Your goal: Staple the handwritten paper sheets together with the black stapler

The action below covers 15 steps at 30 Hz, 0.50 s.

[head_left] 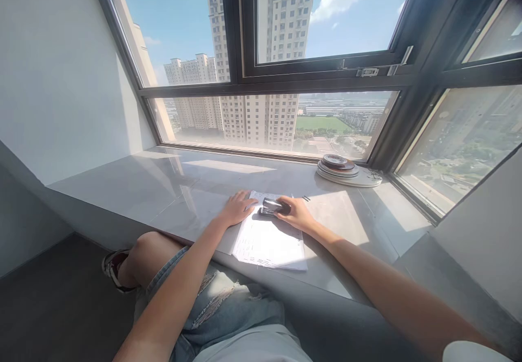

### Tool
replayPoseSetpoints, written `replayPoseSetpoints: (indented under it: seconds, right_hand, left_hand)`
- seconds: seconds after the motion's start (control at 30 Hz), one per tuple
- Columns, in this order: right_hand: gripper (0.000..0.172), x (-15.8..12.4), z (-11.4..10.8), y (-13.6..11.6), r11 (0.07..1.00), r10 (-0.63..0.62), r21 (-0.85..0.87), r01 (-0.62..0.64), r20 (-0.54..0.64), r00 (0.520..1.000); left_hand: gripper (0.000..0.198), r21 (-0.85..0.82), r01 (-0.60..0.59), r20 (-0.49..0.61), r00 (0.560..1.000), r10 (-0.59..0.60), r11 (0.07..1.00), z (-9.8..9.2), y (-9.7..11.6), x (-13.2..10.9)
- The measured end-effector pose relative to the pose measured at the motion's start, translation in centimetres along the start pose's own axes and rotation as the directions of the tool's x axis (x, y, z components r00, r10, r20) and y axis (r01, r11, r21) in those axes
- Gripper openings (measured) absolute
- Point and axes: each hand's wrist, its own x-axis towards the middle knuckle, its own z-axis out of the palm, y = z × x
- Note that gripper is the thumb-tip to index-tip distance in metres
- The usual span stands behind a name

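Observation:
A stack of printed white paper sheets (269,239) lies on the grey window ledge (163,188), hanging slightly over its front edge. My left hand (238,207) rests flat on the top left corner of the sheets, fingers stretched out. My right hand (296,213) is closed over a black and silver stapler (272,206) that sits on the top edge of the paper, pressing on it from the right.
A pile of plates (346,169) stands at the back right of the ledge by the dark window frame (383,150). My bent knee in torn denim shorts (212,302) is below the ledge. A white wall (61,79) closes the left side.

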Motion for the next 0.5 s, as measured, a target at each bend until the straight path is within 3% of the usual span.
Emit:
replayPoseSetpoints:
  seconds: [0.1,0.3,0.4,0.5]
  right_hand:
    - [0.021,-0.1,-0.6,0.1,0.998,0.066,0.027,-0.063,-0.144,0.987]
    - [0.040,-0.3,-2.1,0.9,0.986,0.165,0.058,-0.155,-0.366,0.916]
    - [0.040,-0.3,-2.9,1.4,0.980,0.138,-0.086,-0.179,-0.357,0.924]
    - [0.036,-0.4,-3.4,1.6,0.954,0.091,-0.254,-0.157,-0.256,0.962]
  left_hand:
    - [0.047,0.030,0.053,0.067,0.996,-0.055,0.998,0.5,-0.6,0.2]
    - [0.038,-0.109,0.113,-0.097,0.988,-0.123,0.988,0.4,-3.4,-0.1]
    - [0.037,-0.212,0.130,-0.192,0.966,-0.172,0.969,0.3,-4.5,-0.5]
    - [0.040,-0.261,0.116,-0.285,0.939,-0.191,0.958,0.1,-4.6,-0.6]
